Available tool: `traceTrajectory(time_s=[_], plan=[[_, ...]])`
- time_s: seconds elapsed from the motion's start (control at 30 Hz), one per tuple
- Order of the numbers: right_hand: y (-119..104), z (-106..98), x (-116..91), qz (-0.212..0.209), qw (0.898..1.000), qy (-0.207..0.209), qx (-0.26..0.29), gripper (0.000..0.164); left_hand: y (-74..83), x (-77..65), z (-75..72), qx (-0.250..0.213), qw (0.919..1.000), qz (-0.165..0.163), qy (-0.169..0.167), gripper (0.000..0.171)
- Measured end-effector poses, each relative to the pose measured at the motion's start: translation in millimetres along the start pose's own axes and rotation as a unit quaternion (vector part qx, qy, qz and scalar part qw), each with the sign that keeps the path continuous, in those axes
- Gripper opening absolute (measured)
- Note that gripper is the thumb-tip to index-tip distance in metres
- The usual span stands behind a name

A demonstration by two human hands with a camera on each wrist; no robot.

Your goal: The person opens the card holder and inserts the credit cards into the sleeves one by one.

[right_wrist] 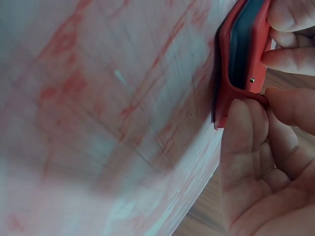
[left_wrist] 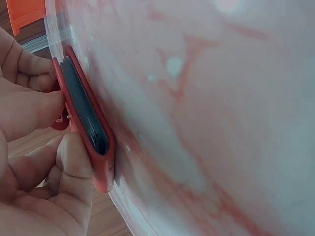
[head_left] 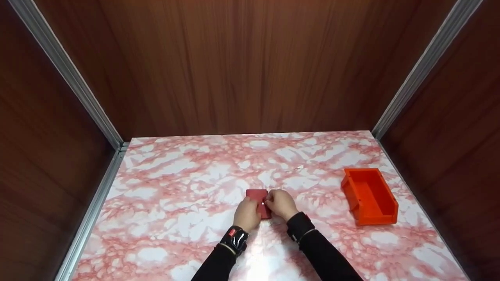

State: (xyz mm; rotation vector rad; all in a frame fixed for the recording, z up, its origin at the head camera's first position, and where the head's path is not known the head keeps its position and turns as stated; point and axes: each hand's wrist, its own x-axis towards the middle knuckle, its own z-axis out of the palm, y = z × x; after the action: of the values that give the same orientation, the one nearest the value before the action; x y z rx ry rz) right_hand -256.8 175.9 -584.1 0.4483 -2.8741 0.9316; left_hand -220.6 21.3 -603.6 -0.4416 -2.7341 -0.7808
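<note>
A red wallet with a dark inside lies on the table under both hands. Its open edge shows a dark gap in the left wrist view. My left hand holds the wallet from its left side, fingertips at its edge. Between thumb and fingers, my right hand pinches a small red strap at the wallet's right side. A metal snap stud shows on the wallet's face, close to that strap. Curled fingers partly hide the strap's end.
An orange open-front bin stands on the right of the table. The tabletop has a pink and white marbled pattern. Brown wood-look panels rise behind and at both sides, with metal profiles at the corners.
</note>
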Motion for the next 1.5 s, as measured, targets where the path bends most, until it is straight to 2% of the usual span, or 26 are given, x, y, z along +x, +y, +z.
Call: traceTrajectory(time_s=[0.2, 0.43, 0.67, 0.9, 1.03, 1.27, 1.5], plan=[[-0.2, -0.5, 2.0, -0.016, 1.000, -0.003, 0.001, 0.011, 1.2, 0.6, -2.1, -0.004, 0.9999, -0.007, -0.013, 0.016], [-0.3, 3.9, 1.7, -0.056, 0.998, 0.018, -0.034, 0.011, 3.2, 1.6, -4.5, 0.012, 0.9995, -0.013, -0.024, 0.018], [-2.9, 7.9, -0.2, -0.067, 0.995, 0.031, -0.069, 0.016, 1.8, 2.0, -1.7, 0.006, 0.9999, -0.004, -0.013, 0.015], [-5.7, 14.2, -6.1, -0.119, 0.982, 0.075, -0.127, 0.023, 1.7, 1.2, -0.8, -0.012, 0.9999, 0.001, 0.006, 0.009], [-7.5, 17.3, -7.2, -0.133, 0.975, 0.097, -0.151, 0.026, 2.2, 1.6, -0.2, -0.018, 0.9997, 0.002, 0.015, 0.011], [-7.9, 22.8, -8.3, -0.138, 0.966, 0.119, -0.185, 0.024, 2.2, 1.0, 2.1, -0.008, 0.9991, 0.014, 0.039, 0.013], [-5.0, 26.4, -12.1, -0.180, 0.954, 0.130, -0.200, 0.018, 2.2, 0.3, 2.8, 0.000, 0.9990, 0.017, 0.040, 0.020]])
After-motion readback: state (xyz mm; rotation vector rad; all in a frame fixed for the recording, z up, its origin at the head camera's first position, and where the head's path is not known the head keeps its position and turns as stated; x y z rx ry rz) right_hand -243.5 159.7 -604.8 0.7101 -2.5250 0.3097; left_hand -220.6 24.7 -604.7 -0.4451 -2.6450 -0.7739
